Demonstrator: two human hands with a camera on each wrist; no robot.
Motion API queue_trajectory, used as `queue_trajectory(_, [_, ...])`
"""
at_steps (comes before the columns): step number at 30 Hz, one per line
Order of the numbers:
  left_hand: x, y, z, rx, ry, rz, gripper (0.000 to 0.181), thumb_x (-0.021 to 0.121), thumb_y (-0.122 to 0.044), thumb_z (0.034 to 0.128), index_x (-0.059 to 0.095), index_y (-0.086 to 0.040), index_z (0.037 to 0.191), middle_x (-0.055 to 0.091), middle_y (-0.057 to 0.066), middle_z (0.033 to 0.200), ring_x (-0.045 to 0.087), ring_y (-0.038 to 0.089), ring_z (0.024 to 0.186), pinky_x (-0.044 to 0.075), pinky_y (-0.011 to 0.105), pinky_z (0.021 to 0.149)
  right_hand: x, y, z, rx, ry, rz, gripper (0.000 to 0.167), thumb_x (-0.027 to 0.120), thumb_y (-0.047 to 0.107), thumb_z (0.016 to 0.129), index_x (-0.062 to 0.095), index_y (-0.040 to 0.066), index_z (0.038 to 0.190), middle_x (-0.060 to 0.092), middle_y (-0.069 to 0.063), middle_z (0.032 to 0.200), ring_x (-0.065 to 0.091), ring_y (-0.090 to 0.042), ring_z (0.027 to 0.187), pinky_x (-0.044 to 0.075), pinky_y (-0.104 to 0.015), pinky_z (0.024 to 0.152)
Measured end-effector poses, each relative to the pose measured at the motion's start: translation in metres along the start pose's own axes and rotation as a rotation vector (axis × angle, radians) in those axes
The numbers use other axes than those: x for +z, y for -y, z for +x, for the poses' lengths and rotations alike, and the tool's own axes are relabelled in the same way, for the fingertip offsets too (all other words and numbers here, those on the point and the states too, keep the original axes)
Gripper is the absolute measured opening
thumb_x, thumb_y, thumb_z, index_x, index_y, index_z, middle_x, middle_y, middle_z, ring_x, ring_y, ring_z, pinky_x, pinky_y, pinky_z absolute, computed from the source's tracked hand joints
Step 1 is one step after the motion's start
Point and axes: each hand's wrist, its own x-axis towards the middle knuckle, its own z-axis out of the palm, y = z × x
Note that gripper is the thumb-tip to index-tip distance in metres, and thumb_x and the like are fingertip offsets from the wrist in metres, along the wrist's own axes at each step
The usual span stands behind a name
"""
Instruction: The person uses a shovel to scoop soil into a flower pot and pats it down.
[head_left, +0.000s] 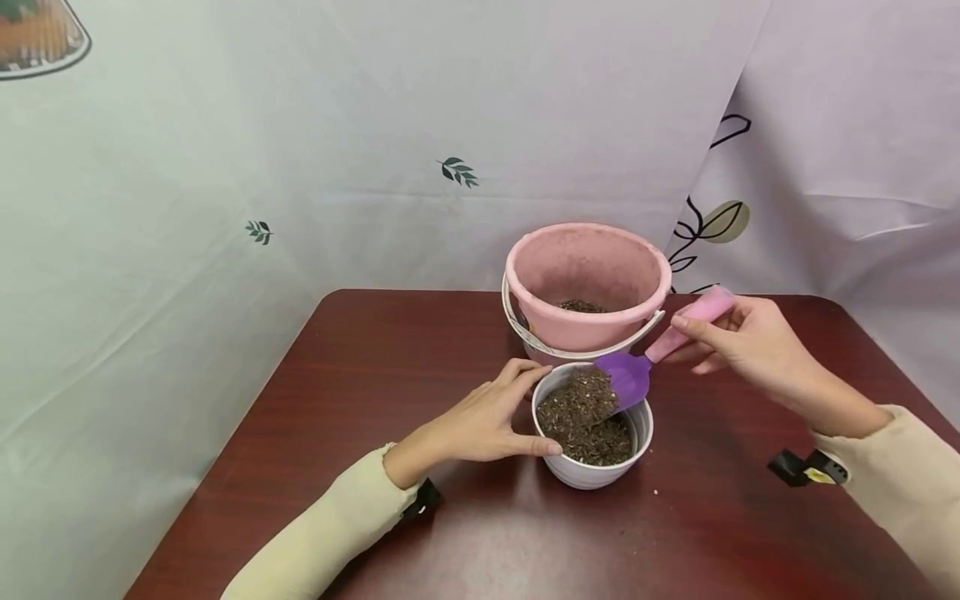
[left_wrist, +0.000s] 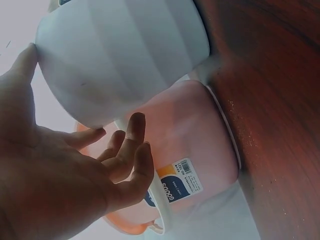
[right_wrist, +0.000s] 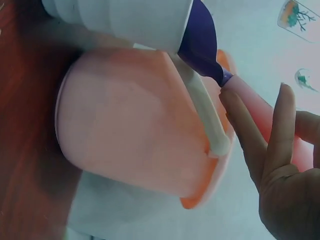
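Observation:
A white flower pot (head_left: 588, 475) with dark soil (head_left: 600, 446) in it stands near the middle of the table. Thumb and forefinger of my left hand (head_left: 491, 417) hold its rim from the left, spread apart; the other fingers hang free beside its wall (left_wrist: 125, 55). My right hand (head_left: 757, 346) grips the pink handle (head_left: 690, 321) of a small trowel with a purple blade (head_left: 628, 383). The blade is tilted down into the pot's mouth, with soil at its tip. In the right wrist view the blade (right_wrist: 200, 42) crosses the pot's rim.
Right behind the pot stands a pink bucket (head_left: 592, 333) with a white handle and some soil inside. Crumbs of soil (head_left: 656, 492) lie on the dark red table (head_left: 360, 367). A pale curtain wall (head_left: 337, 125) hangs behind the table.

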Motion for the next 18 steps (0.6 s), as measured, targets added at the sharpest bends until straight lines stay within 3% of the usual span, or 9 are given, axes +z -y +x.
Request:
queue_trajectory(6, [-0.001, 0.001, -0.001, -0.007, -0.003, -0.002, 0.096, 0.076, -0.056, 0.0801, 0.032, -0.016, 0.155, 0.036, -0.002, 0.144, 0.056, 0.017, 0.112, 0.048, 0.036, 0.094, -0.003, 0.014, -0.003, -0.119, -0.004, -0.13, 0.014, 0.067, 0.015, 0.096, 0.071, 0.002, 0.101, 0.075, -0.002, 0.092, 0.072, -0.017, 0.074, 0.056, -0.041, 0.053])
queue_trajectory(11, [-0.001, 0.001, -0.001, -0.003, -0.003, 0.001, 0.096, 0.076, -0.057, 0.0804, 0.032, -0.015, 0.155, 0.036, -0.001, 0.144, 0.056, 0.018, 0.113, 0.048, 0.037, 0.094, -0.004, 0.027, -0.01, -0.278, 0.032, -0.225, 0.011, 0.068, 0.004, 0.093, 0.072, 0.009, 0.102, 0.076, -0.003, 0.089, 0.07, -0.011, 0.081, 0.055, -0.033, 0.052])
queue_trajectory(15, [-0.001, 0.001, -0.001, -0.003, 0.006, 0.001, 0.096, 0.075, -0.057, 0.0807, 0.032, -0.014, 0.155, 0.036, -0.001, 0.144, 0.056, 0.018, 0.112, 0.048, 0.037, 0.094, -0.005, 0.032, -0.01, -0.503, 0.075, -0.257, 0.028, 0.07, -0.012, 0.084, 0.074, 0.008, 0.102, 0.076, -0.003, 0.09, 0.067, -0.006, 0.079, 0.052, -0.023, 0.055])
queue_trajectory(18, [0.0, 0.001, 0.0, -0.002, 0.01, -0.006, 0.096, 0.075, -0.057, 0.081, 0.032, -0.014, 0.155, 0.037, -0.001, 0.144, 0.056, 0.016, 0.111, 0.048, 0.036, 0.094, -0.005, 0.033, -0.005, -0.7, 0.12, -0.172, 0.025, 0.072, -0.015, 0.08, 0.075, 0.0, 0.1, 0.075, -0.008, 0.093, 0.067, -0.009, 0.082, 0.051, -0.018, 0.064])
